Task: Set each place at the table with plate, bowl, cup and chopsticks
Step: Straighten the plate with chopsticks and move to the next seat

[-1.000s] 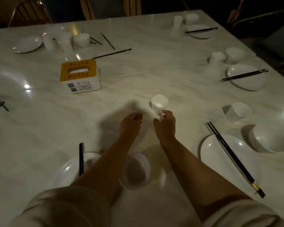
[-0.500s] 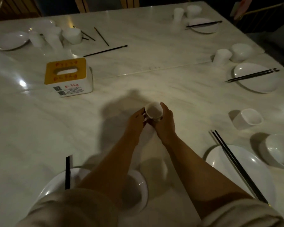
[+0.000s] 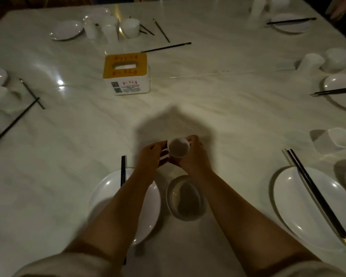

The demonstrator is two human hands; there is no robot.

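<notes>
A small white cup (image 3: pixel 177 147) stands upright just beyond a white bowl (image 3: pixel 186 197). My right hand (image 3: pixel 195 156) curls its fingers round the cup's right side. On the cup's left, my left hand (image 3: pixel 149 156) has its fingertips against it. A white plate (image 3: pixel 102 196) lies left of the bowl, partly under my left forearm. Black chopsticks (image 3: pixel 123 170) lie across the plate's far edge, mostly hidden by the arm.
A yellow-topped tissue box (image 3: pixel 127 73) sits mid-table. To the right are a plate (image 3: pixel 302 208) with chopsticks (image 3: pixel 320 200) and a tipped cup (image 3: pixel 341 137). Further place settings line the right edge, loose cups and chopsticks (image 3: pixel 112 29) the far left.
Both hands drew the cup toward me, from farther out on the table to just beyond the bowl. The left hand came up against the cup.
</notes>
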